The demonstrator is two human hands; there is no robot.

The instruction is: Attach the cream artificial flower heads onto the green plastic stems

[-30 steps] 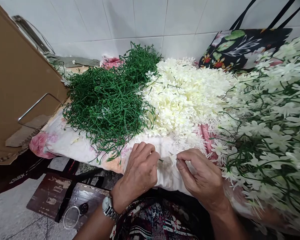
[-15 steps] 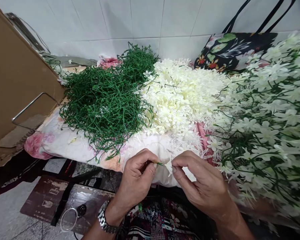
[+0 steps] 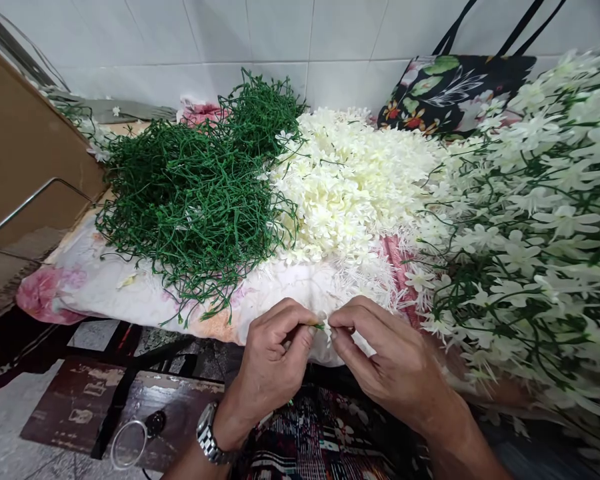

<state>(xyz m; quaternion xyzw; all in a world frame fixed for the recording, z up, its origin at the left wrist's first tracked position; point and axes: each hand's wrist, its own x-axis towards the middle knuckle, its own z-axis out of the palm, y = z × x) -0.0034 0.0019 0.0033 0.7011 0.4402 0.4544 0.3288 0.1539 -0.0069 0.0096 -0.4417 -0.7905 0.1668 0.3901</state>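
My left hand point(image 3: 277, 350) has rolled so its thumb side shows; my right hand point(image 3: 387, 353) has come toward nine o'clock, bringing its white flower point(image 3: 327, 328) closer to the green stem point(image 3: 319, 326).

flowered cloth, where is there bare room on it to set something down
The flowered cloth shows a bare patch at its left front, between the cardboard and the green stems, with just a pale scrap on it. A narrower strip lies between the white blossoms and the left hand. The right side is crowded with flower-topped stems.
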